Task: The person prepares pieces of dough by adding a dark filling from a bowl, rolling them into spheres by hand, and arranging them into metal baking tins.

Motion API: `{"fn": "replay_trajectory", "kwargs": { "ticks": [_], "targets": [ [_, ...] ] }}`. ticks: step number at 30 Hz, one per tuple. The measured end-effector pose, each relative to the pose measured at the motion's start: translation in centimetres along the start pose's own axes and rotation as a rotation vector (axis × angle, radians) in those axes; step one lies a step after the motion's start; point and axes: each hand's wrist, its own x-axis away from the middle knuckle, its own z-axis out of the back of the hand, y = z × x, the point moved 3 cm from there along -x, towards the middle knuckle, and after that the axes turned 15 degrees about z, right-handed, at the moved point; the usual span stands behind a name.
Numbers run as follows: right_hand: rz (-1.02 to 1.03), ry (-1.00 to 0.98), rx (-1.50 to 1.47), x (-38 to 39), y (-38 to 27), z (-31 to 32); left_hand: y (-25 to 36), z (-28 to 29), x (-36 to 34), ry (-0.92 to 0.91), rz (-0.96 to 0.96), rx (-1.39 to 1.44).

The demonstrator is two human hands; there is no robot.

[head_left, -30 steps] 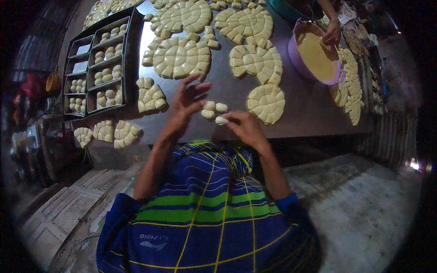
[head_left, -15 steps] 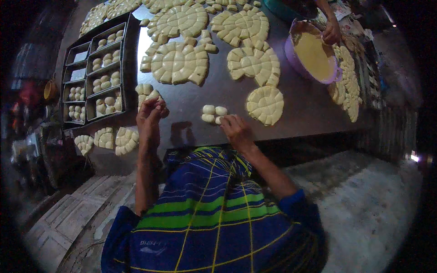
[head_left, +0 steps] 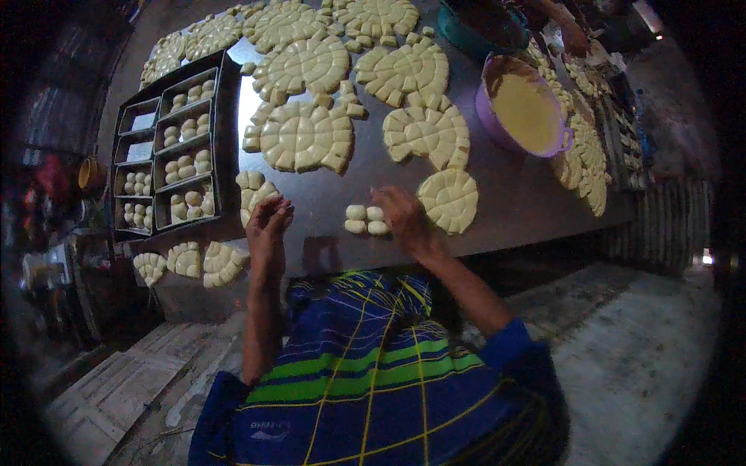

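My left hand (head_left: 268,221) is at the near edge of a scored dough piece (head_left: 252,188) left of centre, its fingers pinched; what is between them is hard to make out. My right hand (head_left: 400,213) hovers beside four small pale dough balls (head_left: 356,227) grouped two by two on the metal table (head_left: 497,210), its fingers bent and apart with nothing visible in them. A round scored dough slab (head_left: 447,203) lies just right of that hand.
Left stands a black compartment tray (head_left: 158,153) with dough balls. Several scored slabs (head_left: 301,140) cover the far side; smaller pieces (head_left: 223,262) lie at the near-left edge. A purple tub of yellow mixture (head_left: 524,109), a teal basin (head_left: 474,27) and another person's hand (head_left: 573,39) are at right.
My left hand went from over the table's middle to the dough piece at left. My right hand let go of the ball it placed with the others and rose slightly.
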Motion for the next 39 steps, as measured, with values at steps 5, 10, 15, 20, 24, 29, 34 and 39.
{"fn": "replay_trajectory", "kwargs": {
  "ticks": [5,10,15,20,24,29,34,39],
  "targets": [
    [0.115,0.245,0.241,-10.3,8.0,-3.5,1.0,-0.5,1.5,0.047,-0.003,0.031],
    [0.164,0.206,0.254,-14.0,12.8,-6.0,0.5,-1.5,2.7,0.03,-0.02,0.067],
    [-0.245,0.261,-0.253,-13.6,16.5,-6.5,-1.3,-0.8,3.6,0.073,0.055,0.19],
    [-0.524,0.603,-1.463,-8.4,12.7,-2.7,-2.5,0.2,3.8,0.119,0.078,0.151],
    [-0.533,0.76,-1.723,-5.9,8.4,2.5,0.0,-4.2,3.7,0.065,0.059,0.0],
    [-0.359,0.735,-1.502,-3.5,4.9,4.5,2.8,-10.4,2.3,-0.074,-0.216,-0.279],
    [-0.196,0.82,-1.393,-1.8,0.2,5.3,6.2,-21.2,6.9,0.014,-1.055,-0.923],
    [-0.36,0.751,-1.358,2.8,-1.3,5.5,4.3,-26.8,8.8,-0.281,-1.382,-0.993]
  ]
}}
